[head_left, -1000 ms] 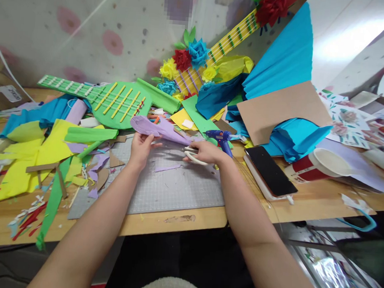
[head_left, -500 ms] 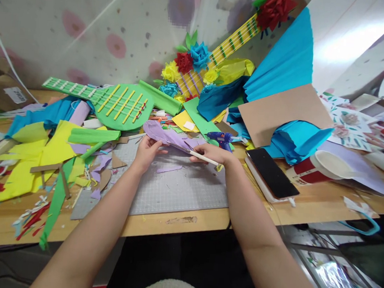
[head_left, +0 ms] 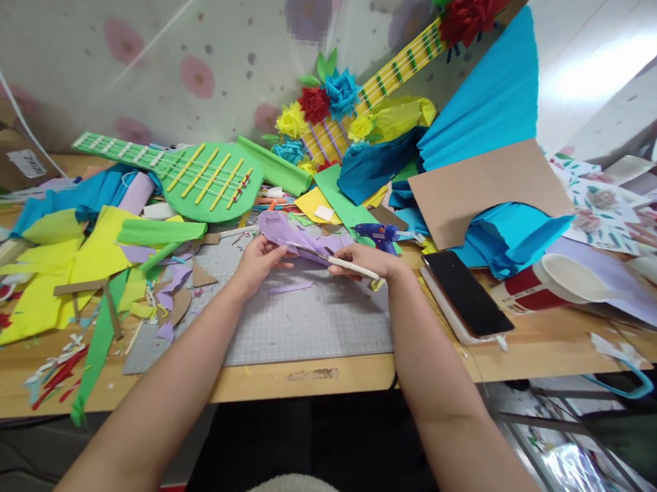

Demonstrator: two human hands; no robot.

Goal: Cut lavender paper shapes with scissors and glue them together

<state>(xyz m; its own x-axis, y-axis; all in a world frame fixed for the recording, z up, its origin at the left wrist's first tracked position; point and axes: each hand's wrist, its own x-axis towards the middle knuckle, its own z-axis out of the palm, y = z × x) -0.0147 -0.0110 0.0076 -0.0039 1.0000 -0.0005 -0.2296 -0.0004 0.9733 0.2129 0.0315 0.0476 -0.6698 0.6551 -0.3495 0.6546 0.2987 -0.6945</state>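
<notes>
Over a grey cutting mat (head_left: 310,335), my left hand (head_left: 259,265) pinches the near edge of a purple crepe paper piece (head_left: 284,229). My right hand (head_left: 368,261) is closed around white-handled scissors (head_left: 355,267), whose blades point left along the paper's near edge. Whether the blades are parted is hard to make out. A thin purple strip (head_left: 291,288) lies on the mat just below the hands. Right behind my right hand lies a blue glue gun (head_left: 375,235).
A green paper guitar (head_left: 213,184) lies behind to the left; a yellow flowered one (head_left: 399,70) leans on the wall. Yellow paper (head_left: 46,284) and scraps cover the left. On the right are a phone (head_left: 466,293), a paper cup (head_left: 553,283) and brown cardboard (head_left: 481,182).
My left hand and the purple paper's left end have shifted slightly to the right, towards the scissors. My right hand still holds the scissors, almost in the same place.
</notes>
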